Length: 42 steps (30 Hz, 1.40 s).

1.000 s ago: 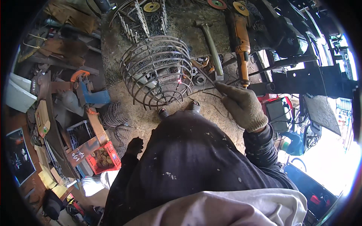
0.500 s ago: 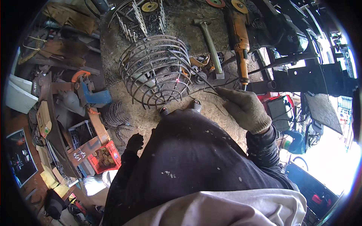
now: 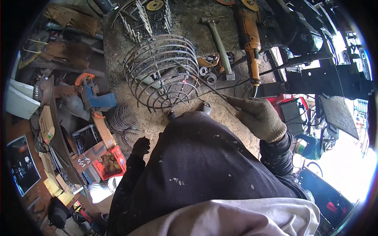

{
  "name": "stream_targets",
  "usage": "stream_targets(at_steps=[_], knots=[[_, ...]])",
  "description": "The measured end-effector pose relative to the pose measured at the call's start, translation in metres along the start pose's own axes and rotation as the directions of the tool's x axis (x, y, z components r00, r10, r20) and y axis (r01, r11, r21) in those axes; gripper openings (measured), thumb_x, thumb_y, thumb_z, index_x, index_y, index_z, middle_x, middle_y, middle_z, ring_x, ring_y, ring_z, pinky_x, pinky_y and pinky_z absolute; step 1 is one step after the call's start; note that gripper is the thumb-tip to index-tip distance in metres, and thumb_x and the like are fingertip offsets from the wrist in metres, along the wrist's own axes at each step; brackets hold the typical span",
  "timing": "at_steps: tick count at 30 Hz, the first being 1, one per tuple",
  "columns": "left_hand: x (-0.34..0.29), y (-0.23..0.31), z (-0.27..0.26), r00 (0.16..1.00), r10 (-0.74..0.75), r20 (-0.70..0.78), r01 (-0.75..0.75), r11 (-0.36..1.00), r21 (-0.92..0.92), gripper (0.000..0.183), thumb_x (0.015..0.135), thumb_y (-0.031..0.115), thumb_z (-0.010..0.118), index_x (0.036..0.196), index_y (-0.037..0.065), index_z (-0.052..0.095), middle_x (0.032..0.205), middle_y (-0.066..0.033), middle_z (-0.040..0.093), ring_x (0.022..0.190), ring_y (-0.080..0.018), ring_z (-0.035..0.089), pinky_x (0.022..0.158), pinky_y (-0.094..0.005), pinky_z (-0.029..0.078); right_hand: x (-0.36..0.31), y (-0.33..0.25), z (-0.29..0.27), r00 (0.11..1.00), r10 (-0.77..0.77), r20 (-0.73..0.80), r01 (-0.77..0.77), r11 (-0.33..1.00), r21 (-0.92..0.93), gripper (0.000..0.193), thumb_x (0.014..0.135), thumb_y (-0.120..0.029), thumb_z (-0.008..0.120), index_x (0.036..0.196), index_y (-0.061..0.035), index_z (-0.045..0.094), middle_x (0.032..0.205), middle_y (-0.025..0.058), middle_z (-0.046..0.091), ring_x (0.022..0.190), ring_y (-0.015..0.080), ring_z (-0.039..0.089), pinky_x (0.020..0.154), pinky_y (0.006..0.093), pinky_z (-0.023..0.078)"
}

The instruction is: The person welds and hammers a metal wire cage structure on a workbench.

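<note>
A round cage of bent metal bars (image 3: 161, 50) stands at the edge of the worktable, rings joined by curved ribs. A small spot on its lower right side glows pink. My right hand (image 3: 258, 118), in a pale knitted glove, is closed on a thin dark rod (image 3: 214, 91). The rod slants up and left to the cage's right side; whether its tip touches a ring I cannot tell. My left hand (image 3: 141, 147), in a dark glove, hangs low beside my apron, fingers loosely bent and slightly apart, with nothing visible in them.
On the worktable (image 3: 193, 33) lie a hammer (image 3: 219, 43), an orange angle grinder (image 3: 250, 43) and several white-coated rods (image 3: 143, 19). A blue clamp (image 3: 98, 98) and a red crate (image 3: 111, 163) are at left. Cables hang at right near a black steel beam (image 3: 327, 80).
My right hand has shifted slightly right and down with the rod. The glowing spot on the cage looks a little dimmer. My left hand stays low by my side.
</note>
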<state>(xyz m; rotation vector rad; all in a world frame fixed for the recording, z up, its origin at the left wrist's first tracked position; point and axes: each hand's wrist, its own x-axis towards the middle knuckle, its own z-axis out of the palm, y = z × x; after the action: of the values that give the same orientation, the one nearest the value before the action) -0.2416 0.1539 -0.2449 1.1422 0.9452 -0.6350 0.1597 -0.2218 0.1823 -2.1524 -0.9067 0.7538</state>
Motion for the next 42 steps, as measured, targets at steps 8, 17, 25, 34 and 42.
stream_targets(at_steps=[8,17,25,34,42], knots=[[0.011,-0.017,-0.025,0.961,-0.005,0.277,0.128,0.895,-0.428,0.025,0.103,0.037,0.045,0.086,0.02,0.051,0.069,0.004,0.044,0.049,-0.0151,0.045,0.039,-0.0332,0.032,-0.005,-0.001,0.001,0.996,-0.046,-0.075,0.054,0.993,0.109,0.042,0.088,-0.005,0.061,0.13,-0.0024,0.064,0.098,0.0228,0.071,0.085,0.0272,0.073,0.076,0.0339,0.054],[0.01,-0.018,-0.028,0.917,0.27,0.293,-0.368,0.856,0.362,0.021,0.103,0.031,0.047,0.097,0.015,0.058,0.073,0.0018,0.051,0.053,-0.0149,0.052,0.04,-0.036,0.042,-0.008,-0.008,-0.001,0.999,0.033,-0.027,-0.03,0.995,0.094,0.042,0.087,-0.005,0.062,0.129,-0.0036,0.065,0.092,0.0215,0.071,0.078,0.0232,0.072,0.072,0.0328,0.054],[0.001,0.006,-0.024,0.758,0.558,0.338,-0.597,0.385,0.704,0.015,0.1,0.026,0.053,0.101,0.012,0.058,0.078,0.0003,0.053,0.057,-0.0158,0.056,0.044,-0.0365,0.045,-0.012,-0.008,0.005,0.999,0.037,-0.028,-0.036,0.999,0.033,0.042,0.087,-0.008,0.063,0.129,-0.0057,0.065,0.099,0.0211,0.072,0.085,0.0251,0.073,0.076,0.0342,0.055],[-0.008,0.027,-0.029,0.679,0.668,0.304,-0.555,0.197,0.808,0.009,0.098,0.018,0.055,0.104,0.011,0.055,0.083,-0.0001,0.056,0.059,-0.0141,0.058,0.044,-0.0335,0.046,-0.025,-0.01,0.005,0.999,-0.002,-0.034,0.005,0.996,0.093,0.043,0.086,-0.004,0.064,0.129,-0.005,0.065,0.096,0.0214,0.072,0.085,0.0263,0.073,0.076,0.0343,0.055],[0.001,0.052,-0.028,0.983,0.153,0.102,-0.179,0.668,0.722,0.035,0.064,0.02,0.082,0.09,0.009,0.061,0.086,-0.0061,0.061,0.085,-0.0266,0.064,0.077,-0.0407,0.054,-0.034,-0.019,0.02,0.993,0.105,-0.046,-0.104,0.994,0.028,0.042,0.088,-0.005,0.063,0.13,-0.0031,0.065,0.093,0.0204,0.072,0.084,0.0179,0.071,0.075,0.0329,0.054]])
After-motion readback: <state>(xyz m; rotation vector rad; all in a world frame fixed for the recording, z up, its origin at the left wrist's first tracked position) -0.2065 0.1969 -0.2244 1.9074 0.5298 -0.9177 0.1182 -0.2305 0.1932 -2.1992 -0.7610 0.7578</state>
